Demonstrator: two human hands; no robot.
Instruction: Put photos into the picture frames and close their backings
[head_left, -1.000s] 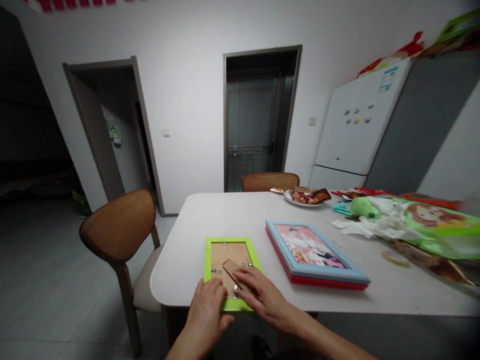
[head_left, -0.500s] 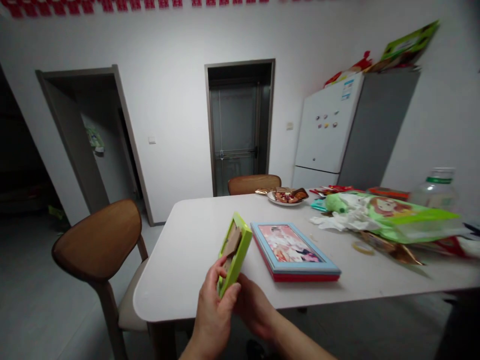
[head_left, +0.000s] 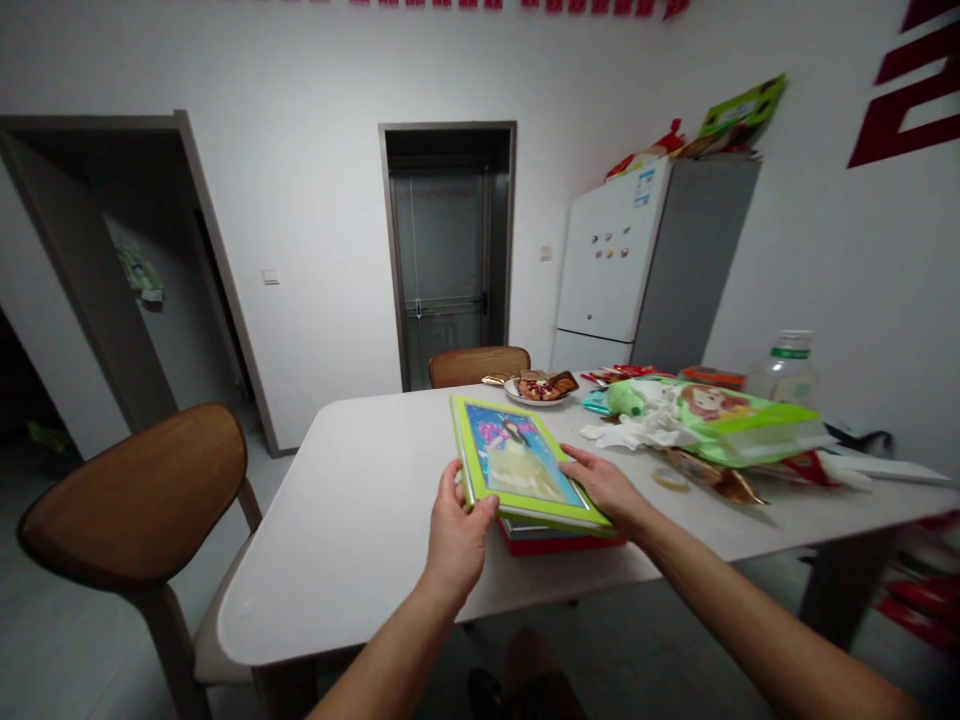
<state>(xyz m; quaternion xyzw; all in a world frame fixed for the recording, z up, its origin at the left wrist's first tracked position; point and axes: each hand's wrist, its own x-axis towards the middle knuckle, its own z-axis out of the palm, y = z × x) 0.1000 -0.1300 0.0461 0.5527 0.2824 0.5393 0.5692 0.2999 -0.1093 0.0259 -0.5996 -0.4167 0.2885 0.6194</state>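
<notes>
A green picture frame shows a figure in a pale dress on a blue ground, face up. My left hand grips its near left edge, thumb on top. On the right edge, my right hand is closed as well. The green frame lies over a stack whose red lower frame shows beneath it. Most of that stack is hidden, and I cannot tell whether the green frame rests fully on it.
On the white table, a plate of snacks stands at the back. To the right lie a green plastic bag, crumpled tissues, a tape roll and a clear bottle. A brown chair is at the left.
The green frame has turned from upright, back showing, to picture side up, and has moved right over the stack. My right hand now holds its right edge. The view has swung right.
</notes>
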